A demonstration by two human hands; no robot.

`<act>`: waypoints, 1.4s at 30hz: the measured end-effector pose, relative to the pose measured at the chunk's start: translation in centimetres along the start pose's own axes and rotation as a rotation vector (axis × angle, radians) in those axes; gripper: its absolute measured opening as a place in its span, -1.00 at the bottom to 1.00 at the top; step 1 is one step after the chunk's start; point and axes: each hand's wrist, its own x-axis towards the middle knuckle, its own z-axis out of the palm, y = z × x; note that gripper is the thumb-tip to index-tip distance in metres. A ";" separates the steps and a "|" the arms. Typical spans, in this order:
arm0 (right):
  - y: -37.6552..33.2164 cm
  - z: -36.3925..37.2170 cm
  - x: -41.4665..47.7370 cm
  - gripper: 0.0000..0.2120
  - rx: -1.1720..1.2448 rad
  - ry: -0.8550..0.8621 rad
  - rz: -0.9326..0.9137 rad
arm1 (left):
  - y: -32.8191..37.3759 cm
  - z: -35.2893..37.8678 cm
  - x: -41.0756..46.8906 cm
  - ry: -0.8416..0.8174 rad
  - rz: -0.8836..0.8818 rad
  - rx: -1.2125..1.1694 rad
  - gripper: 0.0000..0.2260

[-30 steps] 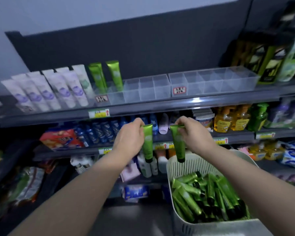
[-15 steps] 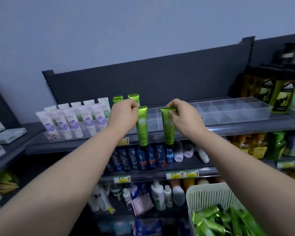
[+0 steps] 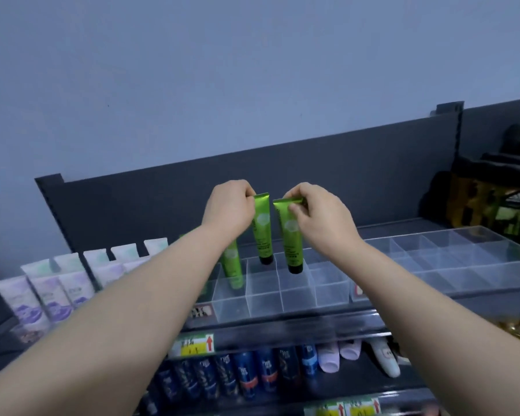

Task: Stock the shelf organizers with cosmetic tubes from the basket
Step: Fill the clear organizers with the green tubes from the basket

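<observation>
Green plastic tube (image 3: 261,228) pinched by fingers of left hand (image 3: 227,210), second green tube (image 3: 291,244) pinched by right hand (image 3: 321,219), above clear compartmented organizer (image 3: 264,298)

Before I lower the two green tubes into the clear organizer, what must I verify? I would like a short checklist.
1. The left hand pinches the left green tube at its crimped end: ok.
2. The right hand pinches the right green tube at its crimped end: ok.
3. Both caps point down: ok.
4. The clear organizer compartments under the caps are empty: ok.
5. Caps centred over compartments, not dividers: cannot tell.
</observation>
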 end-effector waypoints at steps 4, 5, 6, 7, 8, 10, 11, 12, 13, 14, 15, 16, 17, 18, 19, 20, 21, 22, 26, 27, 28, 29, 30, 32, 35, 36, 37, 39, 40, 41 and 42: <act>1.0 1.6 1.6 -0.86 -0.023 -0.029 0.000 | -1.5 1.9 2.3 -0.112 -0.008 0.015 -0.80; 1.1 1.9 1.9 -0.87 -0.028 -0.030 0.007 | -1.9 2.4 2.6 -0.135 -0.010 0.006 -0.80; 1.3 2.2 2.2 -0.87 -0.030 -0.029 0.017 | -2.2 2.7 2.9 -0.156 -0.011 -0.007 -0.80; 1.4 2.5 2.4 -0.87 -0.030 -0.028 0.027 | -2.5 3.0 3.0 -0.173 -0.010 -0.019 -0.81; 1.4 2.9 2.5 -0.87 -0.030 -0.029 0.035 | -2.8 3.3 3.2 -0.188 -0.004 -0.030 -0.81; 1.3 3.6 2.7 -0.86 -0.040 -0.032 0.041 | -3.5 3.8 3.5 -0.228 0.015 -0.040 -0.80; 1.2 4.0 2.9 -0.86 -0.048 -0.032 0.044 | -3.8 4.0 3.6 -0.251 0.022 -0.036 -0.80; 1.1 4.3 3.0 -0.86 -0.054 -0.033 0.044 | -4.0 4.1 3.7 -0.273 0.026 -0.024 -0.79; 0.9 4.6 3.1 -0.86 -0.061 -0.033 0.043 | -4.3 4.1 3.7 -0.291 0.027 -0.009 -0.78; 0.8 5.0 3.3 -0.86 -0.070 -0.035 0.042 | -4.7 4.1 3.7 -0.304 0.027 0.005 -0.77; 0.6 5.3 3.4 -0.86 -0.078 -0.038 0.041 | -5.0 4.2 3.6 -0.315 0.027 0.020 -0.77; 0.4 5.7 3.4 -0.87 -0.088 -0.044 0.042 | -5.3 4.2 3.5 -0.326 0.030 0.036 -0.77; 0.2 6.0 3.5 -0.86 -0.099 -0.050 0.044 | -5.6 4.3 3.3 -0.337 0.036 0.055 -0.77; 0.1 6.3 3.5 -0.86 -0.115 -0.055 0.045 | -5.8 4.4 3.2 -0.347 0.039 0.073 -0.77; 0.0 6.5 3.6 -0.86 -0.133 -0.059 0.045 | -6.0 4.4 3.1 -0.352 0.039 0.083 -0.77; -0.1 6.8 3.7 -0.85 -0.150 -0.061 0.042 | -6.1 4.4 3.0 -0.350 0.040 0.088 -0.76; -0.2 6.9 3.8 -0.85 -0.163 -0.061 0.037 | -6.2 4.3 3.0 -0.340 0.045 0.091 -0.76; -0.3 7.1 3.9 -0.85 -0.172 -0.059 0.031 | -6.2 4.3 3.0 -0.328 0.050 0.092 -0.75; -0.2 7.6 4.3 -0.83 -0.189 -0.067 0.036 | -6.2 4.2 3.2 -0.334 0.037 0.101 -0.76; -0.1 7.8 4.4 -0.83 -0.198 -0.085 0.042 | -6.2 4.3 3.2 -0.347 0.032 0.106 -0.77; 0.1 8.0 4.5 -0.82 -0.206 -0.111 0.049 | -6.3 4.3 3.2 -0.358 0.027 0.109 -0.78; 0.2 8.2 4.5 -0.82 -0.216 -0.140 0.056 | -6.3 4.2 3.3 -0.365 0.023 0.108 -0.79; 0.4 8.5 4.5 -0.81 -0.228 -0.169 0.061 | -6.3 4.1 3.3 -0.371 0.018 0.105 -0.79; 0.8 8.9 4.3 -0.80 -0.260 -0.221 0.074 | -6.2 4.0 3.3 -0.379 0.015 0.093 -0.79; 1.3 9.5 3.8 -0.77 -0.308 -0.285 0.081 | -6.3 3.8 3.1 -0.382 0.025 0.083 -0.80; 1.5 9.7 3.7 -0.76 -0.318 -0.295 0.080 | -6.3 3.8 3.1 -0.381 0.025 0.076 -0.81; 1.5 9.8 3.6 -0.74 -0.322 -0.298 0.077 | -6.4 3.8 3.1 -0.378 0.023 0.067 -0.82; 1.6 9.9 3.5 -0.72 -0.319 -0.296 0.073 | -6.5 3.7 3.0 -0.365 0.024 0.059 -0.82; 1.6 10.0 3.5 -0.72 -0.313 -0.295 0.071 | -6.5 3.7 3.0 -0.358 0.027 0.062 -0.82; 1.7 10.0 3.5 -0.72 -0.307 -0.293 0.071 | -6.5 3.6 2.8 -0.352 0.028 0.065 -0.81; 1.7 10.1 3.5 -0.72 -0.297 -0.289 0.074 | -6.4 3.5 2.7 -0.345 0.026 0.066 -0.79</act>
